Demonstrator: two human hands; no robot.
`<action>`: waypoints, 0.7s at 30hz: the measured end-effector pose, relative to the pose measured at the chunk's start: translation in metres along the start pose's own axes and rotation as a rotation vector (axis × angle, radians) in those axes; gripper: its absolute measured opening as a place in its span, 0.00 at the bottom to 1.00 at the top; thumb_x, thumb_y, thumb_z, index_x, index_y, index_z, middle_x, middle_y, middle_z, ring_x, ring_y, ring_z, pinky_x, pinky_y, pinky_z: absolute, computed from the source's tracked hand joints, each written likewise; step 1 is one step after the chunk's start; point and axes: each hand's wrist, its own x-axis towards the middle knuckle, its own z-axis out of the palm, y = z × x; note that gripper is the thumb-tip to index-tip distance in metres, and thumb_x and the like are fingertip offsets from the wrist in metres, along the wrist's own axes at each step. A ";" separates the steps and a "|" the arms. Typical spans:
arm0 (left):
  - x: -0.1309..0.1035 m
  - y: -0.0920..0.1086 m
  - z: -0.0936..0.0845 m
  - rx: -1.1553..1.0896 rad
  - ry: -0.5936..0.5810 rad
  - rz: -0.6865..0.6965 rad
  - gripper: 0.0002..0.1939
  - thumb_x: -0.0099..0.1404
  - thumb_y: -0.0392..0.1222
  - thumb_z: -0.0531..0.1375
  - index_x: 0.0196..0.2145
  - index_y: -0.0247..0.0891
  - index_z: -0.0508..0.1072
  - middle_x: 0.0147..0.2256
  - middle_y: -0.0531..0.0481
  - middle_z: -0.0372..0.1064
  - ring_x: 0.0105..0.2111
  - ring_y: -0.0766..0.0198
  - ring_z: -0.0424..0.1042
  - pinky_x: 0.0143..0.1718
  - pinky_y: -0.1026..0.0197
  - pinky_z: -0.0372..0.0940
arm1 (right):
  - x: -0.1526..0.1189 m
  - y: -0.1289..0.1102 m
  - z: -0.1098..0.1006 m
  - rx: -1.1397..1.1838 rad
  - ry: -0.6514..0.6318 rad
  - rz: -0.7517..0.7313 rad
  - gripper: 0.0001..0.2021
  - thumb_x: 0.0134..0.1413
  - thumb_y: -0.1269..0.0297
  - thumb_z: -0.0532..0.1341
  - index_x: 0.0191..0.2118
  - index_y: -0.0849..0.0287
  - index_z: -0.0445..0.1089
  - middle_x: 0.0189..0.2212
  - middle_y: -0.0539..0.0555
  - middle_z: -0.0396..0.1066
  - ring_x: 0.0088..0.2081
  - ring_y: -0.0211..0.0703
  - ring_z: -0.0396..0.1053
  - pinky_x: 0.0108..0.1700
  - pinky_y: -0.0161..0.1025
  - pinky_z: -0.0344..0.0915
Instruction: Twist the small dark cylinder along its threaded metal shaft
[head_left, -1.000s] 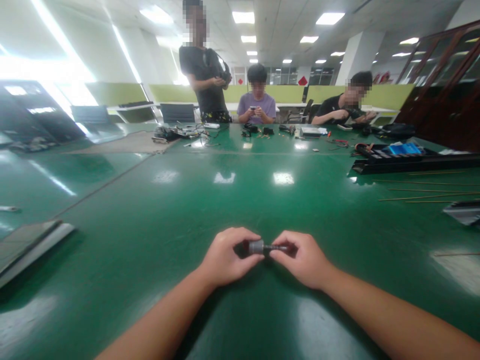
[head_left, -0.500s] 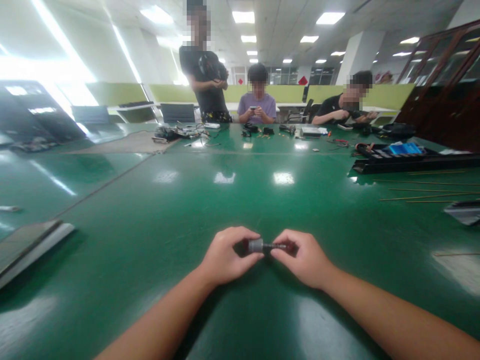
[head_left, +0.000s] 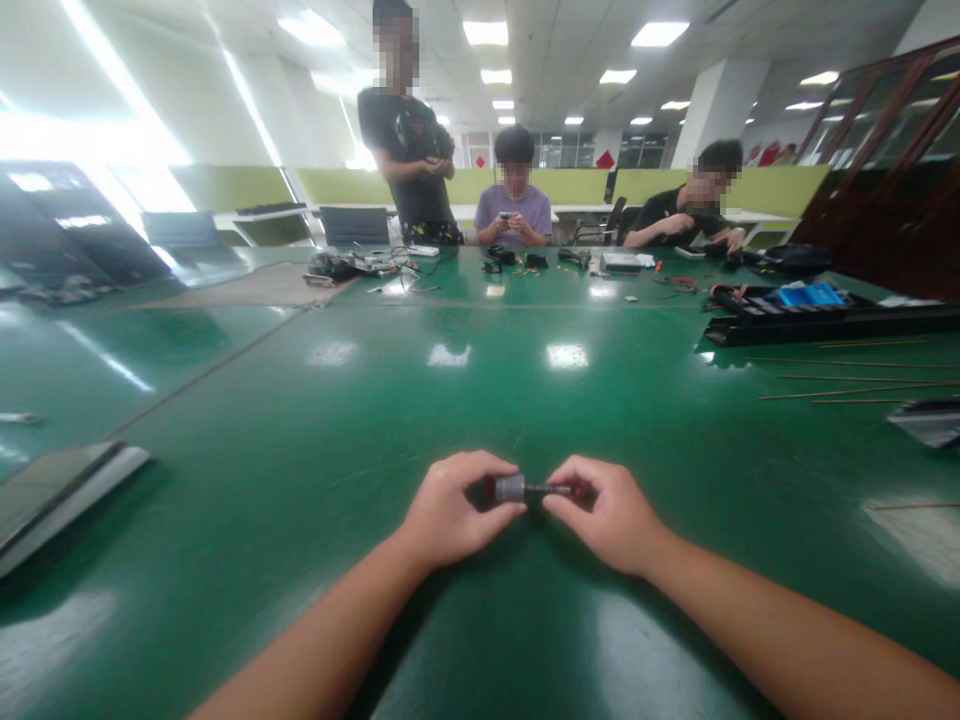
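A small metal part with a grey cylindrical body [head_left: 511, 488] and a thin dark shaft [head_left: 546, 490] lies level between my hands, over the green table [head_left: 420, 420]. Thumb and fingers of my left hand [head_left: 457, 505] are closed round the grey body at its left end. My right hand [head_left: 611, 510] pinches the thin shaft at the right. The shaft's far right end is partly hidden behind the fingers, and fine detail is blurred.
Far across the table are cables and small parts [head_left: 360, 264]. At the right lie a black tray [head_left: 825, 325] and thin rods [head_left: 862, 380]. A flat panel [head_left: 67, 495] sits at the left. Two people sit opposite, and one stands.
The person at the far right has lowered a hand toward the table. My hands and the metal part look almost unchanged.
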 end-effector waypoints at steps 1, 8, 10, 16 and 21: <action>0.000 0.000 0.000 0.001 0.003 -0.002 0.13 0.57 0.44 0.68 0.40 0.39 0.77 0.35 0.48 0.78 0.34 0.60 0.76 0.38 0.59 0.69 | 0.000 0.000 0.000 0.001 0.002 -0.001 0.03 0.52 0.66 0.64 0.33 0.58 0.75 0.26 0.50 0.74 0.27 0.39 0.68 0.30 0.33 0.63; 0.001 0.001 0.000 -0.008 0.013 -0.001 0.13 0.57 0.43 0.68 0.40 0.39 0.77 0.35 0.47 0.77 0.33 0.60 0.76 0.37 0.59 0.69 | 0.000 0.002 0.001 -0.008 0.013 0.003 0.03 0.52 0.66 0.64 0.33 0.58 0.74 0.26 0.50 0.74 0.27 0.39 0.68 0.30 0.34 0.63; 0.001 0.001 0.000 -0.004 0.011 -0.002 0.13 0.57 0.43 0.68 0.40 0.39 0.77 0.35 0.48 0.77 0.33 0.61 0.76 0.38 0.59 0.69 | -0.001 0.002 0.001 -0.008 0.021 0.008 0.03 0.52 0.66 0.64 0.33 0.58 0.74 0.26 0.50 0.74 0.27 0.39 0.69 0.30 0.34 0.63; 0.001 -0.002 0.000 0.005 0.007 -0.005 0.13 0.57 0.44 0.68 0.40 0.39 0.77 0.35 0.48 0.77 0.33 0.61 0.76 0.37 0.60 0.70 | 0.000 0.001 0.001 -0.010 0.025 0.012 0.03 0.52 0.66 0.64 0.33 0.58 0.74 0.25 0.50 0.74 0.27 0.39 0.68 0.29 0.34 0.62; 0.000 -0.004 0.000 0.012 0.007 -0.003 0.13 0.58 0.44 0.67 0.40 0.39 0.77 0.35 0.47 0.77 0.33 0.60 0.76 0.37 0.59 0.70 | 0.000 0.001 0.000 -0.007 0.030 0.012 0.03 0.52 0.66 0.64 0.33 0.58 0.74 0.26 0.50 0.74 0.28 0.40 0.68 0.30 0.34 0.63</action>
